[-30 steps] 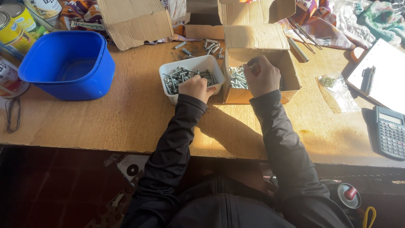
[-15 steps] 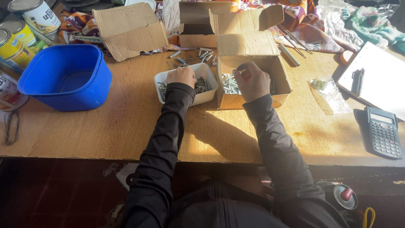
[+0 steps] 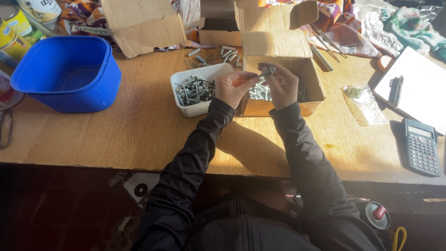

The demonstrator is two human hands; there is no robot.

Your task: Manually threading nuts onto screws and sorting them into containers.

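Gripping hands [image 3: 234, 88] [image 3: 284, 84] around slim metal bolt [image 3: 265, 72], cardboard box [image 3: 283, 74] beneath.

I count two hands: my left hand [image 3: 233, 88] and my right hand [image 3: 283, 83], with one bolt [image 3: 265, 72] pinched between them. Just left of that grip sits one white tray [image 3: 200, 108] of bolts, too many to count. Under the grip is one open cardboard box [image 3: 310, 83]; two more lie beyond it. Far left I see one blue tub [image 3: 65, 74], far right one calculator [image 3: 421, 148].
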